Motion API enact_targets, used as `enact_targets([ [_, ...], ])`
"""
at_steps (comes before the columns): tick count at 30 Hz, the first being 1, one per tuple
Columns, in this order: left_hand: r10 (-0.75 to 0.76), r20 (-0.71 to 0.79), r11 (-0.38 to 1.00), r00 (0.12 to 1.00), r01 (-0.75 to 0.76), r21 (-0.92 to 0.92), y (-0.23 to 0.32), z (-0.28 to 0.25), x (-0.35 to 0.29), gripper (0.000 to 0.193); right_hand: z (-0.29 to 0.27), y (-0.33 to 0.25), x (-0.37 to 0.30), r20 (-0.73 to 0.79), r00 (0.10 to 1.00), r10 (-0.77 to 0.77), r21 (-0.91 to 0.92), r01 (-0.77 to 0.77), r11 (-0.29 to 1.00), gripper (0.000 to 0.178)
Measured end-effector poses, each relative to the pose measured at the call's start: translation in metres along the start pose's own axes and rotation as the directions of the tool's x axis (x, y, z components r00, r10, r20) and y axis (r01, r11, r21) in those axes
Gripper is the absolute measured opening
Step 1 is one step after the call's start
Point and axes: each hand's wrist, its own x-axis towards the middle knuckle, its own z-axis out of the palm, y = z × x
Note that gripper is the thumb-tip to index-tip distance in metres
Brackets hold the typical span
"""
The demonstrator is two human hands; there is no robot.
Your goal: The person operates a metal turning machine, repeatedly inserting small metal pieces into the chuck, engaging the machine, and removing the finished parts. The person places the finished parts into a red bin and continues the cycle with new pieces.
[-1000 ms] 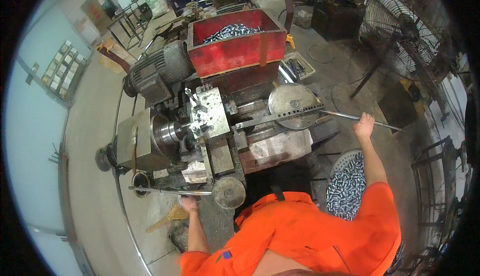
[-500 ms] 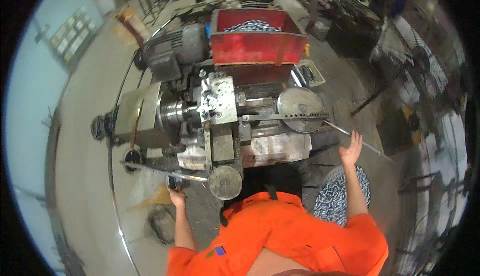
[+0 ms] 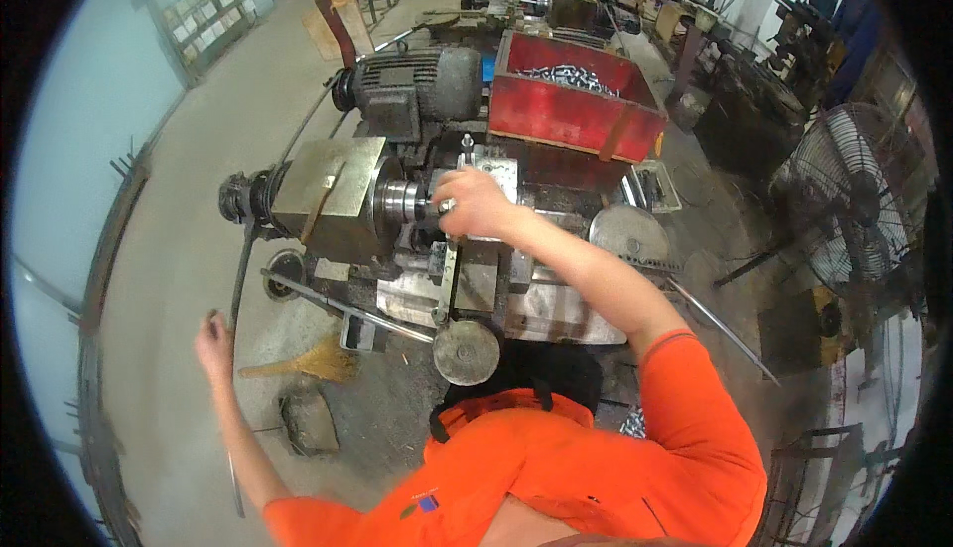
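My right hand (image 3: 475,204) reaches across the small lathe and is closed at the spindle chuck (image 3: 401,202), its fingertips on a small shiny metal piece (image 3: 447,206). The hand covers part of the spotted metal block (image 3: 504,176) behind it. Out to the left, my left hand (image 3: 212,344) hangs beside the lathe with curled fingers; what is in them, if anything, is too small to make out. A lever with a long metal rod (image 3: 347,309) and a round disc (image 3: 466,353) stands between my arms.
A red bin (image 3: 581,115) of small metal pieces stands behind the lathe, beside a motor (image 3: 417,88). A second round disc (image 3: 628,234) with a rod is at the right. A broom (image 3: 323,360) and a dustpan (image 3: 308,420) lie at lower left; a fan (image 3: 844,200) stands far right.
My right hand has left the area by the right-hand rod and moved left to the chuck. My left hand has swung out left from the small grey tray. The view has shifted.
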Motion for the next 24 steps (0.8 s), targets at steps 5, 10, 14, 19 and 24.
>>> enact_targets([
  [5, -0.385, 0.117, 0.911, 0.915, 0.357, 0.204, -0.094, -0.023, -0.041, 0.051, 0.046, -0.024, 0.053, 0.234, 0.963, 0.134, -0.197, -0.089, 0.976, 0.025],
  [10, -0.371, -0.05, 0.848, 0.927, 0.36, 0.389, -0.013, 0.005, -0.113, 0.06, 0.049, -0.025, 0.044, 0.212, 0.966, 0.146, -0.032, -0.143, 0.989, 0.025],
  [14, -0.318, -0.028, 0.865, 0.948, 0.302, 0.401, 0.037, 0.01, -0.129, 0.052, 0.045, -0.016, 0.037, 0.168, 0.975, 0.143, -0.148, -0.118, 0.982, 0.023],
  [19, -0.237, 0.169, 0.93, 0.957, 0.173, 0.324, 0.002, 0.012, -0.122, 0.041, -0.023, 0.004, 0.01, 0.099, 0.995, 0.001, -0.316, 0.03, 0.948, 0.018],
  [24, -0.157, 0.395, 0.986, 0.905, 0.163, 0.018, -0.02, 0.032, -0.057, 0.036, -0.12, 0.08, 0.007, -0.156, 0.98, 0.121, -0.495, -0.183, 0.849, 0.034],
])
